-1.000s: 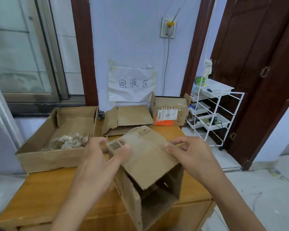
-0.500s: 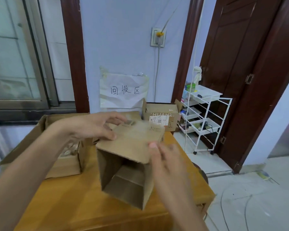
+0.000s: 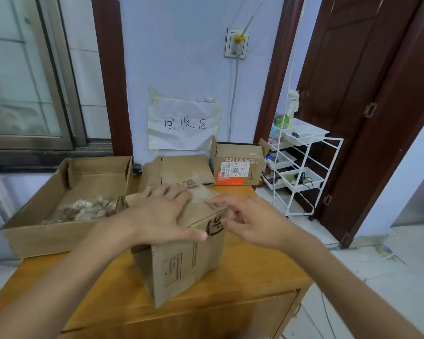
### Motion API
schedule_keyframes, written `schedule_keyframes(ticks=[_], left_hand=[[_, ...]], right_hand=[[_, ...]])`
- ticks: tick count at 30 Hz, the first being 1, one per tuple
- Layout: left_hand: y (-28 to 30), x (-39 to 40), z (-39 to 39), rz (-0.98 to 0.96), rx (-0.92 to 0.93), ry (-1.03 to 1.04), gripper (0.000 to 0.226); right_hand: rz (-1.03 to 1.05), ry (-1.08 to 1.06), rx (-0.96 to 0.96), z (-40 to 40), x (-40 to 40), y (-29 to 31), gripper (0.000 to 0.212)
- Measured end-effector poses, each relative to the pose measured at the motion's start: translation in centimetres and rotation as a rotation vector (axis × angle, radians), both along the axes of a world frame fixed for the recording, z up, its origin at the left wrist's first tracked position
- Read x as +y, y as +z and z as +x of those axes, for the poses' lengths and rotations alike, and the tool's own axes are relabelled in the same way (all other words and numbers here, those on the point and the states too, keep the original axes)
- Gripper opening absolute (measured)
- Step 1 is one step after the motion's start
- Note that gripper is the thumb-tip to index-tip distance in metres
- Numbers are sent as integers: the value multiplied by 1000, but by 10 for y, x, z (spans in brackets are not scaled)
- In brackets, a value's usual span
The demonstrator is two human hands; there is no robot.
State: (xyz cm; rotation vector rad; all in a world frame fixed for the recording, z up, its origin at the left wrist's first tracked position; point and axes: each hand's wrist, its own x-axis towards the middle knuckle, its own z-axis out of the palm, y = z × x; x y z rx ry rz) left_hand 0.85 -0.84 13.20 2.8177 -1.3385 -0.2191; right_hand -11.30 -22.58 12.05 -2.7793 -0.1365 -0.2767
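Reading the writing first: a paper sign [image 3: 184,124] taped to the wall bears three handwritten characters, "回收区". The rear box [image 3: 240,155] shows the print "HUANZ", a white shipping label [image 3: 231,170] with barcodes too small to read, and an orange band beneath it.

The cardboard box [image 3: 181,265] stands near the front edge of the wooden table [image 3: 242,285]. It is plain brown and creased, and its top is closed. Its side carries a black mark partly hidden by a thumb, a printed rectangular symbol and a line of unreadable small print.

The left hand [image 3: 162,216] lies flat on its top with the fingers spread. The right hand [image 3: 250,221] is at the top right corner, forefinger on the lid and the other fingers curled; whether they pinch anything cannot be told.

Count: four cardboard boxes on the table, namely this one, the rear box, a flapped box [image 3: 184,167] and a large open box [image 3: 47,238] holding crumpled clear scraps [image 3: 83,210].
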Motion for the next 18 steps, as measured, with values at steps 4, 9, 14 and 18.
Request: schedule_keyframes(ticks=[4,9,14,18], left_hand=[[-4,11,12,-42,4,-40,110],[-3,12,19,-48,5,-102,110],[2,4,8,27,-13,-81,108],[-12,-15,-13,1,-87,-7,124]], right_hand=[[-219,5,54,6,-22,19,40],[-264,90,135,22,-20,31,19],[5,160,444,29,-15,48,16],[86,164,563,33,-18,50,16]])
